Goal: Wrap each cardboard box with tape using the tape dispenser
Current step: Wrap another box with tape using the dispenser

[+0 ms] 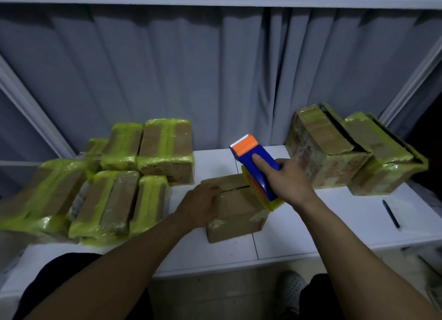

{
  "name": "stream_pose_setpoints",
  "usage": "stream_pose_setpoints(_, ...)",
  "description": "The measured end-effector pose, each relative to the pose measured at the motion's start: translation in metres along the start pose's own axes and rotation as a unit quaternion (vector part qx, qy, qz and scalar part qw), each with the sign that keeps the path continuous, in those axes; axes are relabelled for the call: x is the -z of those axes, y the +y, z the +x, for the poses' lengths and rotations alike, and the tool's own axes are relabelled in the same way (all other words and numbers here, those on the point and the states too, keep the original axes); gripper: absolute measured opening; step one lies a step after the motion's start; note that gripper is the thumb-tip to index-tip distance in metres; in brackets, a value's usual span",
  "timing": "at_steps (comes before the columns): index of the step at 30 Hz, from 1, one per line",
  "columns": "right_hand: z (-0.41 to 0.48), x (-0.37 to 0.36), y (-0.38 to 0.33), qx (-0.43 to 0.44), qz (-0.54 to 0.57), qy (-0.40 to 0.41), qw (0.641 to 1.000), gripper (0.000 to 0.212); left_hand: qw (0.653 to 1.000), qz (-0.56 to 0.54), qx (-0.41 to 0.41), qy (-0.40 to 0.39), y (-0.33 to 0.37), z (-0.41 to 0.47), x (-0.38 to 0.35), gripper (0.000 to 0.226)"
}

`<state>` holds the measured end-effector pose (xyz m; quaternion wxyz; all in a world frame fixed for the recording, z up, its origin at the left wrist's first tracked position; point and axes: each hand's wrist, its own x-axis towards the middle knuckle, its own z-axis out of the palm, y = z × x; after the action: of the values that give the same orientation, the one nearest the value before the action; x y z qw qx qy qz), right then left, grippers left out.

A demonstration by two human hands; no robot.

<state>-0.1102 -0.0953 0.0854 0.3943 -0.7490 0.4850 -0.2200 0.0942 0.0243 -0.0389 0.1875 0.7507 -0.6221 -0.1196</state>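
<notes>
A plain cardboard box (235, 214) lies on the white table (334, 214) in front of me, its top flaps slightly parted. My left hand (201, 206) rests flat on the box's left top edge. My right hand (288, 181) grips a blue and orange tape dispenser (254, 162) holding a yellow tape roll (257, 190). The dispenser is tilted, its roll end just above the box's right side and its serrated blade pointing up and away.
Several boxes wrapped in yellow-green tape (114, 178) are stacked on the left of the table. Two larger taped boxes (334, 147) stand at the back right. A grey curtain (215, 76) hangs behind. A dark slot (391, 213) marks the table's right part.
</notes>
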Motion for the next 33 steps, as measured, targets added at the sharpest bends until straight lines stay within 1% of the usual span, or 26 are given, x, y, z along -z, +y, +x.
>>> stream_pose_setpoints(1,0.000,-0.001,0.000,0.004,0.002,0.001,1.000,0.056,1.000,-0.005,-0.013,-0.008,-0.001,-0.003,-0.004,0.065)
stream_pose_setpoints(3,0.001,-0.005,-0.002,0.003,-0.006,-0.010,1.000,0.057,0.999,0.010,-0.046,-0.011,0.002,-0.012,-0.009,0.086)
stream_pose_setpoints(5,0.003,-0.010,-0.003,-0.001,-0.022,-0.022,1.000,0.059,0.997,0.018,-0.042,-0.059,0.006,-0.023,-0.006,0.093)
stream_pose_setpoints(8,0.003,-0.017,-0.001,0.009,-0.052,-0.033,0.998,0.058,0.993,0.041,-0.068,-0.091,0.006,-0.032,-0.003,0.091)
stream_pose_setpoints(11,0.000,-0.028,0.002,0.004,-0.077,-0.057,0.995,0.056,0.985,0.071,-0.057,-0.146,0.006,-0.039,-0.006,0.094)
stream_pose_setpoints(15,0.004,-0.045,0.008,-0.012,-0.100,-0.081,0.992,0.060,0.982,0.090,-0.058,-0.154,0.002,-0.047,-0.004,0.092)
stream_pose_setpoints(16,0.005,-0.048,0.009,-0.011,-0.110,-0.087,0.990,0.060,0.983,0.095,-0.060,-0.142,0.001,-0.050,-0.002,0.094)
stream_pose_setpoints(18,0.007,-0.050,0.011,-0.017,-0.127,-0.100,0.987,0.059,0.990,0.085,-0.080,-0.082,0.002,-0.053,-0.002,0.095)
stream_pose_setpoints(19,0.010,-0.050,0.011,-0.025,-0.131,-0.107,0.985,0.059,0.992,0.078,-0.086,-0.057,0.002,-0.053,-0.002,0.092)
stream_pose_setpoints(20,0.012,-0.047,0.010,-0.034,-0.135,-0.113,0.984,0.060,0.990,0.095,-0.091,-0.057,0.000,-0.054,-0.004,0.087)
stream_pose_setpoints(21,0.015,-0.045,0.009,-0.043,-0.142,-0.120,0.982,0.060,0.983,0.134,-0.105,-0.068,-0.003,-0.054,-0.008,0.083)
stream_pose_setpoints(23,0.019,-0.040,0.008,-0.057,-0.153,-0.135,0.977,0.062,0.962,0.218,-0.121,-0.108,-0.009,-0.055,-0.015,0.080)
stream_pose_setpoints(24,0.020,-0.039,0.008,-0.063,-0.152,-0.142,0.976,0.063,0.962,0.219,-0.098,-0.132,-0.010,-0.055,-0.015,0.078)
stream_pose_setpoints(26,0.021,-0.039,0.008,-0.060,-0.142,-0.141,0.978,0.062,0.973,0.178,-0.039,-0.139,-0.014,-0.056,-0.015,0.078)
stream_pose_setpoints(28,0.018,-0.038,0.006,-0.044,-0.122,-0.123,0.984,0.061,0.983,0.135,-0.011,-0.124,-0.016,-0.056,-0.016,0.088)
stream_pose_setpoints(29,0.016,-0.037,0.004,-0.035,-0.106,-0.117,0.987,0.060,0.986,0.122,-0.026,-0.111,-0.014,-0.056,-0.016,0.088)
stream_pose_setpoints(31,0.010,-0.035,-0.001,-0.009,-0.088,-0.112,0.990,0.058,0.991,0.065,-0.030,-0.117,-0.002,-0.054,-0.007,0.075)
stream_pose_setpoints(32,0.008,-0.034,-0.004,0.006,-0.088,-0.110,0.990,0.058,0.994,0.012,0.010,-0.112,0.007,-0.055,0.001,0.068)
stream_pose_setpoints(33,0.006,-0.032,-0.007,0.020,-0.089,-0.104,0.990,0.057,0.994,-0.029,0.061,-0.086,0.015,-0.053,0.008,0.064)
